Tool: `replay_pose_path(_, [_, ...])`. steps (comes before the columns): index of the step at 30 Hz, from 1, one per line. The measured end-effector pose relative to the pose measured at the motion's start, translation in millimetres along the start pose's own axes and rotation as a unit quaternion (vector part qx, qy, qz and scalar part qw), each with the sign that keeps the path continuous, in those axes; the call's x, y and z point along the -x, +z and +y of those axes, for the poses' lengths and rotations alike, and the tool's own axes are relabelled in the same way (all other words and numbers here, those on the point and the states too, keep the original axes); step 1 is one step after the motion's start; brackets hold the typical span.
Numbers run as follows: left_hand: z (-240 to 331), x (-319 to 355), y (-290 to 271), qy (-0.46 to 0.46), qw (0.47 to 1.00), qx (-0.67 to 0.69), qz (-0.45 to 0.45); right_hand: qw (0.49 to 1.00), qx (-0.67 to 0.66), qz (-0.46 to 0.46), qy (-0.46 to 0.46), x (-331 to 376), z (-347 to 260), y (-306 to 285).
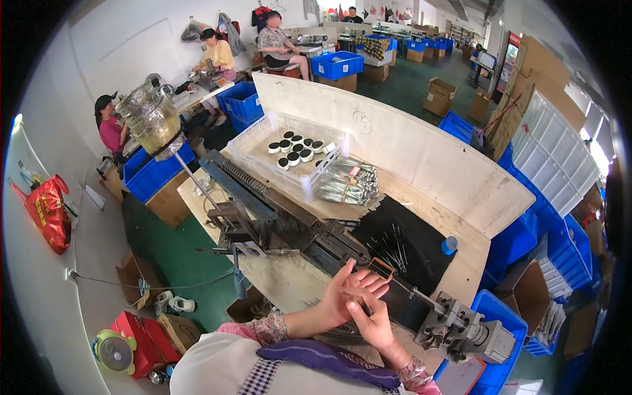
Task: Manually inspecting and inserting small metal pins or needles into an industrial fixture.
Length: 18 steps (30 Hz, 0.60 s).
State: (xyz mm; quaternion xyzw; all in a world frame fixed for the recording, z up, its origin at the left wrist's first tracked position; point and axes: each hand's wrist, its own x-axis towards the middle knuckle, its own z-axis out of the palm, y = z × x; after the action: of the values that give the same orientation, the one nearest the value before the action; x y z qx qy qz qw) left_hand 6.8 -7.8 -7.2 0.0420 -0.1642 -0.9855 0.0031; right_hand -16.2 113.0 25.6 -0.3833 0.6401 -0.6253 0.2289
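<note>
Both hands meet in front of a long dark metal bench machine point(289, 220). My left hand point(336, 299) is palm up, its fingers stretched out and slightly curled, with no object visible in it. My right hand point(375, 326) crosses over the left palm, its thumb and forefinger apart; its other fingers are partly hidden. Just beyond the fingertips sits a small orange-edged piece point(382, 266) on the machine. A thin metal rod point(421, 296) runs from near there to a clamping head point(454, 322) at the right. Several thin metal rods point(395, 253) lie on a black mat point(418, 240).
A clear plastic crate point(257, 135) holds several white rolls with black tops. Beside it lies a bundle of metal rods point(349, 181). A blue cup point(449, 245) stands on the mat. A wooden board point(395, 138) borders the bench; blue bins point(500, 316) stand right. People sit working farther back.
</note>
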Motion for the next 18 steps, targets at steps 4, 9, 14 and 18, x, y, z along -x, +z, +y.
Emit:
replay_pose_path(4, [-2, -3, -20, 0.000, 0.999, 0.014, -0.050, 1.000, 0.002, -0.009, 0.013, 1, -2, 1])
replay_pose_path(9, [0, 1, -1, -0.007, 1.000, -0.009, 0.009, 1.000, 0.013, -0.005, 0.016, 2, 1, -1])
replay_pose_path(14, [-1, 0, -3, 0.000, 1.000, -0.014, 0.006, 1.000, 0.021, -0.007, -0.005, -1, 1, 0])
replay_pose_path(18, [-1, -1, -10, -0.013, 1.000, -0.003, 0.007, 1.000, 0.013, -0.007, -0.012, -1, 2, 0])
